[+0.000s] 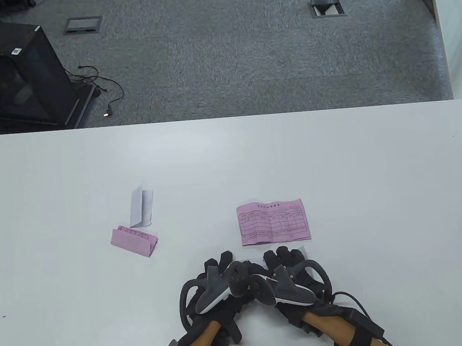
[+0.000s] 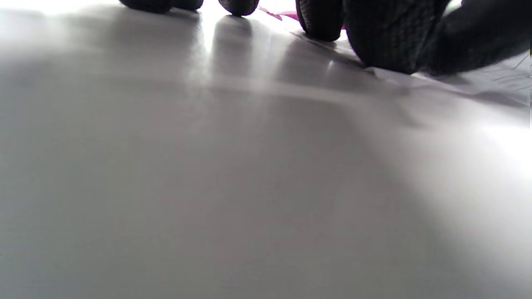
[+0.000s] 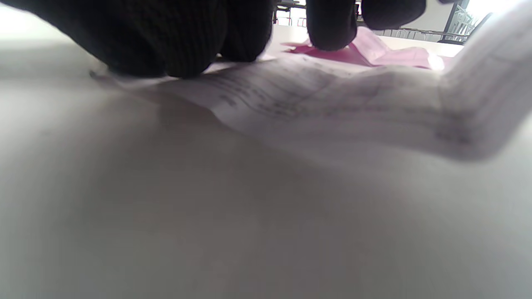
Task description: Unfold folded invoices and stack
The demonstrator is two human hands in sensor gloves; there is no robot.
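pressing down side by side at the near edge of the white bench (image 1: 230,161), the left hand (image 1: 219,277) and right hand (image 1: 286,272) sit close together, their trackers almost touching. both hands rest on a white invoice (image 3: 332,104) that lies under them; in the table view only a sliver of it shows past the right hand's fingers. in the right wrist view the right hand's fingertips (image 3: 187,50) push on the left part of this sheet, which lies mostly flat with faint printed lines, while its right end curls up off the bench. in the left wrist view the left hand's fingertips (image 2: 386,45) touch down at the edge of the same white sheet, with the other fingers spread along the bench to the left. i cannot tell whether either hand pinches the paper or only presses on it.

just beyond the hands lies a pink invoice (image 1: 273,221), unfolded and flat, its printed table facing up, apart from the white sheet. well to the left sits a folded pink invoice (image 1: 134,241), tented along a crease, and just behind it, about touching, stands a folded white invoice (image 1: 141,208), half open and upright.

beyond the bench is grey carpet (image 1: 246,60) with a black cabinet (image 1: 15,78) at the far left.
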